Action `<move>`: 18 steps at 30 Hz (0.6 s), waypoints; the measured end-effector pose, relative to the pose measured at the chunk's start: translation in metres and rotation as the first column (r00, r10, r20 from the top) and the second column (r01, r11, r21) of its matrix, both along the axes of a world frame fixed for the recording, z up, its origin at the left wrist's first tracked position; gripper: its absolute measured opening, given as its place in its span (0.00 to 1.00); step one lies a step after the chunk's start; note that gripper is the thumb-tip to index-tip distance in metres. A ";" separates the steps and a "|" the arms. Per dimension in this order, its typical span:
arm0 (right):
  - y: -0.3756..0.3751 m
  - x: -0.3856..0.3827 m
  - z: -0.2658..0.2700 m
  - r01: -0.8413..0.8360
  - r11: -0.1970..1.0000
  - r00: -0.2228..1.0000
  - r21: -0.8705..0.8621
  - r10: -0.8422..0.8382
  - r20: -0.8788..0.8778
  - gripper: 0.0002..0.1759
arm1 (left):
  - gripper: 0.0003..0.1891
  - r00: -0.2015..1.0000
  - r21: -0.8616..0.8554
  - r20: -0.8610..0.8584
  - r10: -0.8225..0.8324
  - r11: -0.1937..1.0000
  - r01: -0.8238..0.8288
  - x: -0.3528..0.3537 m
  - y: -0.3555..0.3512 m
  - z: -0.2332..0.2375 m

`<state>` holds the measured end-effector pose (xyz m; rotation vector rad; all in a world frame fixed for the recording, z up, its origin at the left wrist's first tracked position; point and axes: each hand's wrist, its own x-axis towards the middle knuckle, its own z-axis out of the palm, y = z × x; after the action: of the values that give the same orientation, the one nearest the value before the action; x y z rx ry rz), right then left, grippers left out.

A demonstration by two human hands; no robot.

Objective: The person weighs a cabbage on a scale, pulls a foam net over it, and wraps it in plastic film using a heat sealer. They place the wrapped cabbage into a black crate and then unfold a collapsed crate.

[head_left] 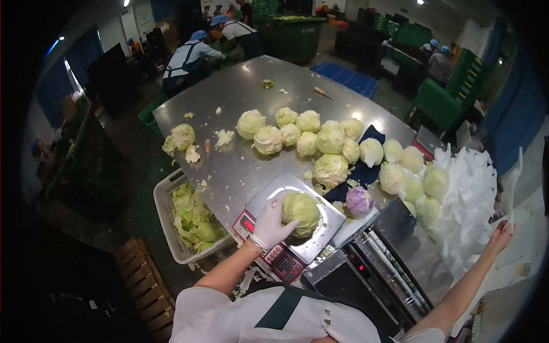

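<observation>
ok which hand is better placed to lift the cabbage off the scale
Probably the left hand: its fingers and thumb curve around the cabbage on the scale. The right hand is well out to the side, seemingly pinching a white strip.

Cabbage point(302, 216) on scale point(327, 226), scale on table point(229, 86) — leaves point(194, 220) in crate point(162, 214) to left, loose heads point(330, 140) behind, netted heads point(413, 187) right, foam sleeves point(463, 197) right of those — knife point(320, 91) far back.
</observation>
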<state>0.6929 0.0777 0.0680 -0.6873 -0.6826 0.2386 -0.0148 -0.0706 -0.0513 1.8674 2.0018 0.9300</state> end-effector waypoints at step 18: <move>-0.167 -0.468 -0.134 -0.730 0.279 0.555 -0.625 0.775 -0.303 0.02 | 0.17 0.308 0.205 0.884 -0.352 0.884 0.421 0.068 -0.045 -0.042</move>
<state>0.2246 -0.0888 -0.0659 -1.0579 -0.9628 1.4822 0.0533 -0.1157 -0.0936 1.1899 0.8107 1.2931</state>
